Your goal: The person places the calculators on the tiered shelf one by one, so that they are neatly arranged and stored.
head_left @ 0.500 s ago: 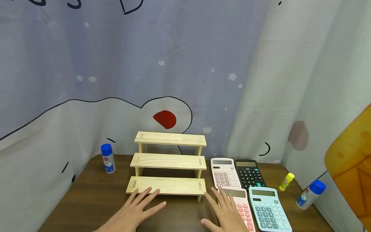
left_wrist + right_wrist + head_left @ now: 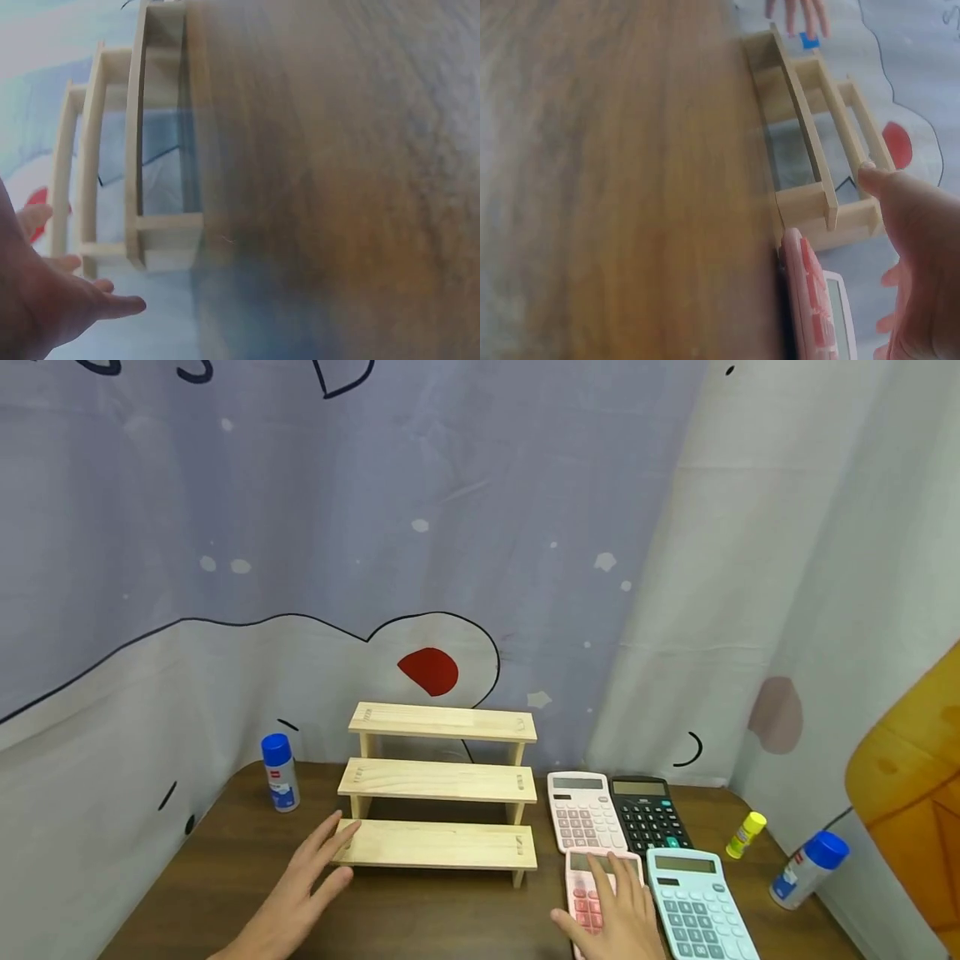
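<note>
A three-tier wooden stand (image 2: pixel 438 843) stands on the table, its shelves bare. At its lower left end is my left hand (image 2: pixel 288 893), fingers spread and fairly straight, holding nothing; whether the fingertips touch the bottom shelf I cannot tell. My right hand (image 2: pixel 618 914) is over the pink calculator (image 2: pixel 581 881), partly covering it, with extended fingers and nothing gripped; contact is unclear. Beside it lies a light blue calculator (image 2: pixel 693 893). Behind are a white-pink calculator (image 2: pixel 581 810) and a black calculator (image 2: pixel 648 814).
A blue-capped grey bottle (image 2: pixel 281 775) stands at the back left. On the right are a small yellow glue stick (image 2: pixel 746 835) and another blue-capped bottle (image 2: pixel 808 870). A printed curtain (image 2: pixel 525 527) hangs behind the brown table (image 2: pixel 450 914).
My left hand has moved left, from in front of the bottom shelf to its left end. The right hand has shifted right, over the pink calculator. The stand and calculators keep their places.
</note>
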Action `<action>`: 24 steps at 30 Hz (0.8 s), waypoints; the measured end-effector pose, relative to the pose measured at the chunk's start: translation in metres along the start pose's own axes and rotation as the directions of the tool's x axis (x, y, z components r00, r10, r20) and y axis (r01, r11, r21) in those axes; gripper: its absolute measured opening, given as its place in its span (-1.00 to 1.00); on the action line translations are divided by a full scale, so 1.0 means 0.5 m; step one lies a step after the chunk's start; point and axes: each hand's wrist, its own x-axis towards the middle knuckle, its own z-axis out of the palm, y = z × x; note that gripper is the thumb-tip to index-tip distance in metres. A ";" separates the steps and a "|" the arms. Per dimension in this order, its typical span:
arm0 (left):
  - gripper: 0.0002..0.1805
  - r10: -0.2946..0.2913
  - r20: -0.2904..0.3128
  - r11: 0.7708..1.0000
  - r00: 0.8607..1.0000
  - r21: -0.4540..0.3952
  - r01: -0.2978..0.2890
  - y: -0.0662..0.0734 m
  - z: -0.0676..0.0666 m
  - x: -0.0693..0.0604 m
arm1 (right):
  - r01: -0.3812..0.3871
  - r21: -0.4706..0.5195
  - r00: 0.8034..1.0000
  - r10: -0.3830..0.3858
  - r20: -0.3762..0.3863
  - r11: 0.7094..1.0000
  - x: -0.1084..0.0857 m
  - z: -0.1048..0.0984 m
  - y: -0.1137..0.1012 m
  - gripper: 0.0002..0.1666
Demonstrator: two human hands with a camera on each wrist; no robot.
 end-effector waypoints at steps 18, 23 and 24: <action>-0.16 -0.539 0.064 0.550 0.840 -0.729 0.408 -0.111 0.037 0.053 | -0.136 -0.066 0.989 0.133 -0.058 0.988 -0.014 0.060 0.057 0.48; -0.15 -0.544 0.027 0.553 0.839 -0.740 0.382 -0.122 0.048 0.052 | -0.156 -0.050 0.985 0.152 -0.084 0.986 -0.020 0.071 0.055 0.50; -0.16 -0.543 0.025 0.556 0.839 -0.738 0.382 -0.122 0.049 0.052 | -0.153 -0.048 0.985 0.148 -0.091 0.987 -0.020 0.073 0.056 0.50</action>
